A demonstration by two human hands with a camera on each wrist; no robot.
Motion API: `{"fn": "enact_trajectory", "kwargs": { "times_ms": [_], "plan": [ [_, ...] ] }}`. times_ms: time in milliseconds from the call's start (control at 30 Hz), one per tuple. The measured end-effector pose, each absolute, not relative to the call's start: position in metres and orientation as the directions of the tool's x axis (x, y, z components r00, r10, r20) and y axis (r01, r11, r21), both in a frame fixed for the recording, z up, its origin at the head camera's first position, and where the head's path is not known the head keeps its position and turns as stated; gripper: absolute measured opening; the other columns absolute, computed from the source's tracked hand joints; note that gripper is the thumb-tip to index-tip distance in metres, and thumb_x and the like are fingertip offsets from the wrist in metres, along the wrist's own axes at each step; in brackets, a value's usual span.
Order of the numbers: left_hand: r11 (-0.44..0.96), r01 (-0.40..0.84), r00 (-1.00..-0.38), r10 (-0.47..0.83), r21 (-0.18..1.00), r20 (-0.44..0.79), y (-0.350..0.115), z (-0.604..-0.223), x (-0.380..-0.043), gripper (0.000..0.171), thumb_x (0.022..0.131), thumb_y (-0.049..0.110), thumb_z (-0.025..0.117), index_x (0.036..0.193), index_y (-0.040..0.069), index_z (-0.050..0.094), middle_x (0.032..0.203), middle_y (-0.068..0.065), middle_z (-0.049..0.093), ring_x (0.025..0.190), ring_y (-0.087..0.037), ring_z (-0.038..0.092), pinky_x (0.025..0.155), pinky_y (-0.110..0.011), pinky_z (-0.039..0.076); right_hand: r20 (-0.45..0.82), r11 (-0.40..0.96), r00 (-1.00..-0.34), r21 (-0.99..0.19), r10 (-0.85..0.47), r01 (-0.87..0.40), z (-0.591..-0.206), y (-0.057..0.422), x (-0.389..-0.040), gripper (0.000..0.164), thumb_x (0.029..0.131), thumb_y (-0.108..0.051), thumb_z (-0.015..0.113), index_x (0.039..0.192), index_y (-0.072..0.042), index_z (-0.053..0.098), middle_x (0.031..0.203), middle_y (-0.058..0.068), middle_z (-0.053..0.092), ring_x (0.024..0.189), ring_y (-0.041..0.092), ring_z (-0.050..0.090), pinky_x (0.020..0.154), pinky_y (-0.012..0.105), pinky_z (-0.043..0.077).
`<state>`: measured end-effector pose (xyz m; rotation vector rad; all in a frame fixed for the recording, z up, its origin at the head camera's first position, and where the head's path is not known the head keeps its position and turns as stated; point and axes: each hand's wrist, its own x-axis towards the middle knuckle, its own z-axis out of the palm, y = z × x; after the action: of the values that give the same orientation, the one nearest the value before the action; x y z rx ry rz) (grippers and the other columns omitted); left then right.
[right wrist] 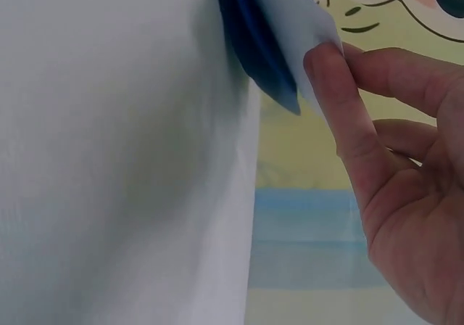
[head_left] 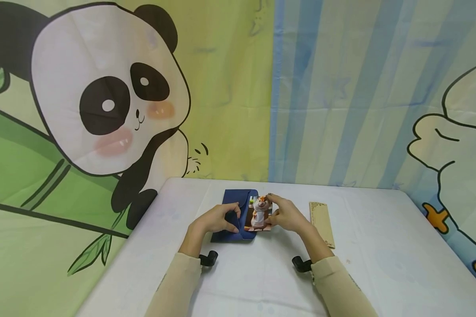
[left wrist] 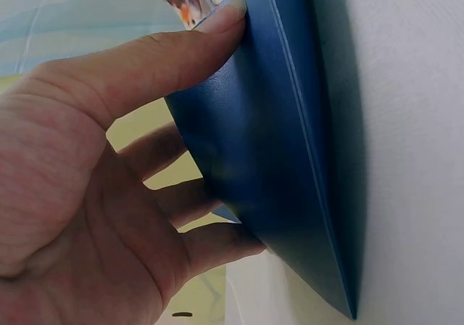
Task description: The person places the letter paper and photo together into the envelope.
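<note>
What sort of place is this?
Perhaps an indoor spot set up for tabletop handwork: a cartoon panda backdrop hangs behind a white table, where a blue envelope is being handled.

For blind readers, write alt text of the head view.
The left hand grips a blue envelope, the right hand pinches an animal picture card, over a white table. A tan strip lies farther right, a panda backdrop behind.
</note>
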<state>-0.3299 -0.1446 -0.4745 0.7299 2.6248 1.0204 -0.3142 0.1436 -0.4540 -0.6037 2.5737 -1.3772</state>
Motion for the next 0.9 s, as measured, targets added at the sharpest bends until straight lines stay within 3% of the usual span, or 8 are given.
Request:
{"fn": "enact_trajectory", "kwargs": {
  "times_ms": [233, 467, 733, 900],
  "plan": [
    [0.630, 0.370, -0.844, 0.535, 0.682, -0.036, -0.145, -0.474, -0.329, 0.038, 0.081, 0.017, 0.090, 0.107, 0.022, 0.062, 0.167, -0.013, 0.039, 0.153, -0.039, 0.037, 0.105, -0.048, 0.043, 0.049, 0.493, -0.908, -0.827, -0.417, -0.271, -0.463, 0.135, -0.318, 0.084, 0.088, 0.010, 0.074, 0.160, 0.000, 0.033, 0.171, 0.022, 0.023, 0.076, 0.015, 0.074, 0.067, 0.036, 0.060],
    [0.632, 0.378, -0.843, 0.537, 0.676, -0.032, -0.145, -0.475, -0.330, 0.039, 0.081, 0.017, 0.091, 0.107, 0.023, 0.062, 0.166, -0.012, 0.040, 0.154, -0.038, 0.037, 0.118, -0.055, 0.039, 0.065, 0.483, -0.907, -0.830, -0.415, -0.280, -0.470, 0.127, -0.321, 0.083, 0.087, 0.010, 0.074, 0.159, 0.001, 0.034, 0.171, 0.022, 0.024, 0.074, 0.014, 0.074, 0.065, 0.031, 0.059],
    [0.627, 0.372, -0.841, 0.540, 0.684, -0.038, -0.144, -0.474, -0.330, 0.040, 0.081, 0.016, 0.091, 0.110, 0.018, 0.064, 0.166, -0.014, 0.039, 0.154, -0.039, 0.036, 0.119, -0.057, 0.037, 0.065, 0.461, -0.910, -0.846, -0.409, -0.268, -0.475, 0.114, -0.323, 0.084, 0.087, 0.012, 0.074, 0.159, 0.003, 0.033, 0.170, 0.023, 0.024, 0.073, 0.016, 0.075, 0.065, 0.030, 0.059],
    [0.632, 0.369, -0.845, 0.534, 0.681, -0.037, -0.145, -0.475, -0.331, 0.041, 0.080, 0.016, 0.091, 0.111, 0.019, 0.064, 0.165, -0.014, 0.041, 0.153, -0.039, 0.038, 0.120, -0.058, 0.035, 0.067, 0.463, -0.907, -0.843, -0.415, -0.274, -0.476, 0.108, -0.326, 0.084, 0.087, 0.011, 0.074, 0.160, 0.002, 0.032, 0.166, 0.025, 0.034, 0.069, 0.016, 0.072, 0.062, 0.027, 0.056]
  ]
}}
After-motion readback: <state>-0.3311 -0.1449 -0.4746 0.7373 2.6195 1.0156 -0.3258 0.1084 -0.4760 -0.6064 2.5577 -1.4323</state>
